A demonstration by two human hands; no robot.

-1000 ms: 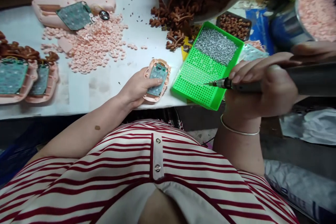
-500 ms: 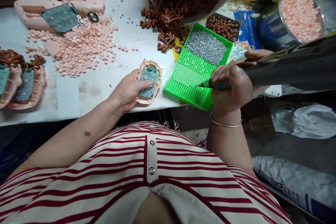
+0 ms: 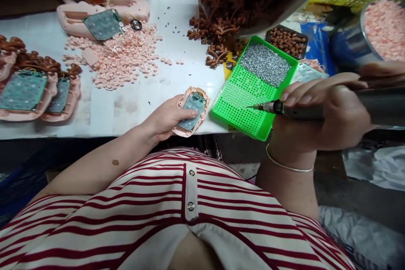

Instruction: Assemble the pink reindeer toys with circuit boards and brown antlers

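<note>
Looks like the screw-pickup step; left hand (image 3: 166, 118) closed on pink shell (image 3: 183, 132), thumb on circuit board (image 3: 188, 123), shell at table edge just left of green tray (image 3: 236, 112); right hand (image 3: 335, 118) wrapped round screwdriver (image 3: 272, 106), tip over tray, screws (image 3: 264, 63) farther up; can't tell if tip carries one; next move likely needs steady tip alignment, shell held firm.

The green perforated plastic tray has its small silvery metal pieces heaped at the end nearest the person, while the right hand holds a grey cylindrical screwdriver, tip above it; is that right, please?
No: the head view shows the silvery pieces heaped at the far end of the tray. The right hand holds the grey screwdriver, its tip above it.
</note>
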